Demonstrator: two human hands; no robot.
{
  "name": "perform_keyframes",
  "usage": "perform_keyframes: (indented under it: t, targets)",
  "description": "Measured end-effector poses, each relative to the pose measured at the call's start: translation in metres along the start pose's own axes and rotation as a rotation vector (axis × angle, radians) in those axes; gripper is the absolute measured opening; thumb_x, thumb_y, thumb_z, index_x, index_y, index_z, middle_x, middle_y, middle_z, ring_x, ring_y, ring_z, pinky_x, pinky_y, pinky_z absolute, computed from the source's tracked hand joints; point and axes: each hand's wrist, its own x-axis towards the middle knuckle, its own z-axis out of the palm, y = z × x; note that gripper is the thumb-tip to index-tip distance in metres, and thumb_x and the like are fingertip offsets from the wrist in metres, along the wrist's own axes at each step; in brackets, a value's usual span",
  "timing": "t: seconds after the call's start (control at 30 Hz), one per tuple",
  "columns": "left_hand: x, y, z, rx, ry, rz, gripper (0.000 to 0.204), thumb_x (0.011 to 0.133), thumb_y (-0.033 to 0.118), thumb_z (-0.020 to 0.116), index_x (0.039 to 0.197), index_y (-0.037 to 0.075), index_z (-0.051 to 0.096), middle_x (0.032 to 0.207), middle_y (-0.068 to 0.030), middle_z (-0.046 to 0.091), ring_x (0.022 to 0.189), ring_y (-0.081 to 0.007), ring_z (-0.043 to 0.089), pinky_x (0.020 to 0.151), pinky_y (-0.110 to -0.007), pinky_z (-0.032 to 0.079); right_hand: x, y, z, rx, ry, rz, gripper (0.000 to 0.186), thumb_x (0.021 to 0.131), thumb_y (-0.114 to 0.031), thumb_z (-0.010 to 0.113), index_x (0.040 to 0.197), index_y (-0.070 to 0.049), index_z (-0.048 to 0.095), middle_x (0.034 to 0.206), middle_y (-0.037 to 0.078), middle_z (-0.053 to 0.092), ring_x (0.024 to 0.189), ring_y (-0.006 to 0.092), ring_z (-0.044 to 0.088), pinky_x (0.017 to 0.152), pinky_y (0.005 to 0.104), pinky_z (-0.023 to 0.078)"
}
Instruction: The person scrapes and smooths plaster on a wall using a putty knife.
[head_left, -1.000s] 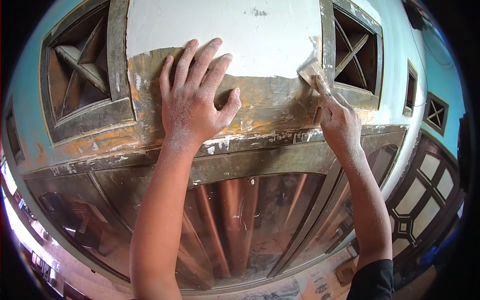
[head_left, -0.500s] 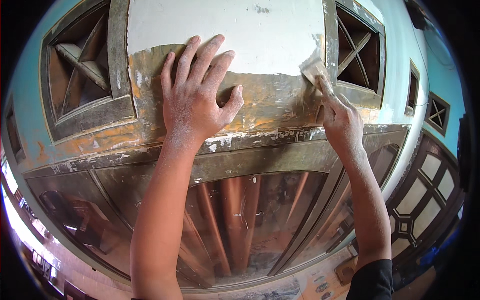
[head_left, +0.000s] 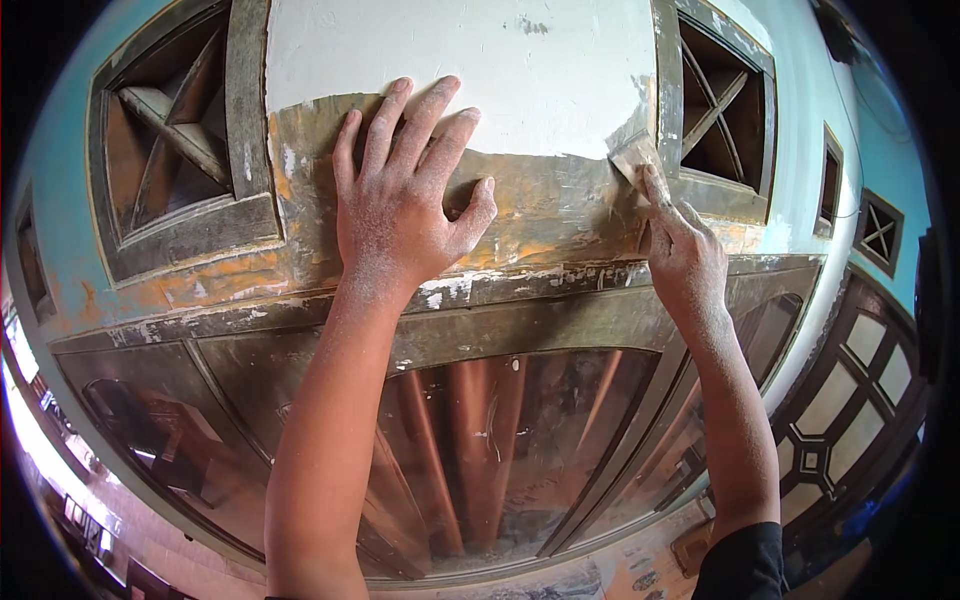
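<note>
My left hand [head_left: 405, 200], dusted with pale powder, lies with fingers spread on the wall, across the border between white coating [head_left: 450, 40] and bare, mottled brown-orange surface [head_left: 550, 200]. My right hand [head_left: 685, 255], also dusty, grips a flat scraper [head_left: 630, 150] whose blade rests on the edge of the white layer, just left of a dark ventilation frame [head_left: 668, 90]. My fingers partly cover the scraper's handle.
A second ventilation opening with crossed bars [head_left: 165, 135] is at left. Below runs a dusty wooden frame [head_left: 520, 320] with glazed panels and copper-coloured curtains [head_left: 470, 440] behind. Turquoise wall [head_left: 890, 150] and a panelled door [head_left: 850, 400] are at right.
The view has shifted slightly, so the wall appears a little further right. The scraper blade sits marginally lower in the picture than half a second ago; both hands keep their holds.
</note>
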Motion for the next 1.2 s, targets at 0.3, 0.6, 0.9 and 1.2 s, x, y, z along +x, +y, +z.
perform_keyframes:
  t: [0.3,0.6,0.9,1.2]
  targets:
    - [0.000,0.002,-0.001,0.001,-0.006,-0.005,0.053,0.089,0.037,0.071,0.139,0.021,0.066,0.162,0.0007,0.050,0.154,-0.0286,0.039,0.126,-0.058,0.024,-0.002,-0.006,-0.005,-0.003,-0.016,0.033,0.051,0.101,-0.012,0.059,0.149,-0.026,0.062,0.105,0.017,0.074,0.092,0.0419,0.071,0.078,0.0513,0.056]
    - [0.001,0.001,0.003,-0.005,0.031,0.011,0.050,0.087,0.037,0.072,0.134,0.021,0.067,0.159,0.0006,0.050,0.152,-0.0291,0.040,0.125,-0.061,0.026,0.001,-0.004,0.002,0.007,0.009,0.012,0.053,0.102,-0.012,0.058,0.152,-0.028,0.058,0.104,0.016,0.074,0.090,0.0417,0.072,0.077,0.0511,0.056]
    - [0.001,0.001,0.003,0.001,0.020,0.001,0.050,0.087,0.037,0.072,0.135,0.022,0.067,0.161,0.0008,0.049,0.153,-0.0291,0.039,0.126,-0.061,0.026,0.008,-0.011,-0.001,-0.027,0.014,0.031,0.053,0.102,-0.015,0.059,0.153,-0.031,0.058,0.103,0.016,0.074,0.088,0.0417,0.072,0.075,0.0512,0.057]
    - [0.002,0.001,0.000,0.014,-0.002,-0.005,0.052,0.088,0.037,0.072,0.137,0.021,0.066,0.161,0.0005,0.049,0.153,-0.0288,0.039,0.126,-0.059,0.025,0.007,-0.015,-0.001,-0.033,0.006,0.036,0.055,0.103,-0.017,0.058,0.156,-0.032,0.054,0.102,0.017,0.072,0.087,0.0426,0.071,0.075,0.0524,0.056]
